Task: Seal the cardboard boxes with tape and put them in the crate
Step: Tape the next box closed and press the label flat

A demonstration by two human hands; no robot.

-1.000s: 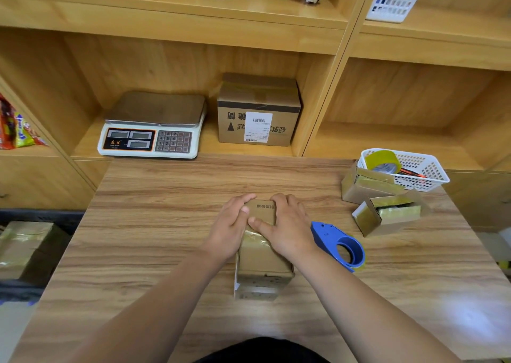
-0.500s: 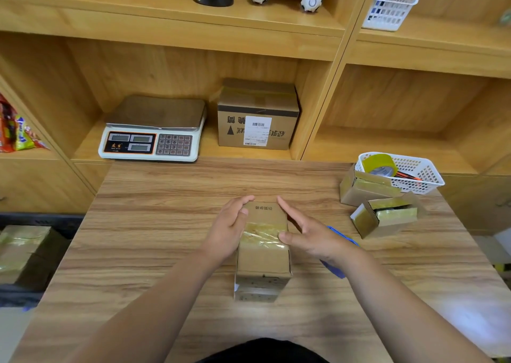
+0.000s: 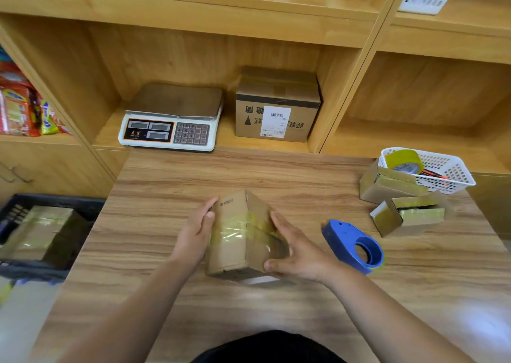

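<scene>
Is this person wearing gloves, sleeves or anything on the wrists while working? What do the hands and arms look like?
Both are bare: the left hand and right hand wear no gloves, and no rings, watch or bracelet show. No sleeves cover the arms anywhere in view. At the bottom edge, a dark garment shows.

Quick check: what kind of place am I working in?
Probably a small parcel-packing station: a weighing scale on the shelf, a labelled shipping box beside it, and a blue tape dispenser on the table.

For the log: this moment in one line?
box: taped, tilted | left hand: pressing box | right hand: pressing box | crate: at left
</scene>
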